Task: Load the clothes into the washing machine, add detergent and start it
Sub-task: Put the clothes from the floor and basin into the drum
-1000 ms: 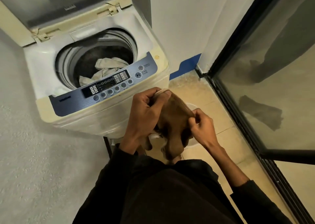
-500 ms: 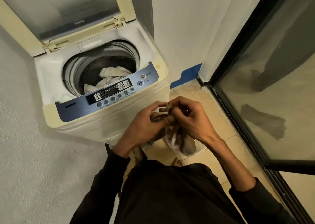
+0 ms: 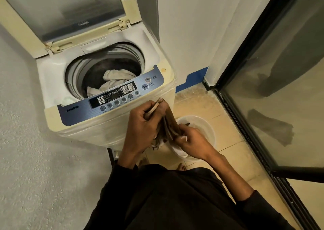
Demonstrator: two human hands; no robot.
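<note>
Hands: left hand [image 3: 142, 123] and right hand [image 3: 191, 142] both grip the brown garment [image 3: 167, 124], bunched between them | Below: white basin [image 3: 208, 124] on the floor | Beyond: top-load washing machine [image 3: 105, 124], lid [image 3: 61, 11] raised, pale clothes [image 3: 114, 81] in the drum | Step: loading | Next: lift the garment over the control panel [image 3: 112, 98] and drop it into the drum.

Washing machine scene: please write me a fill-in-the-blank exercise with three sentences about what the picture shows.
1. The hinged lid of the cream top-loading washing machine stands ____.
2. Both hands, the left hand and the right hand, grip a crumpled ____ garment.
3. Pale cloth lies inside the ____.

Missing words: open; brown; drum
</note>
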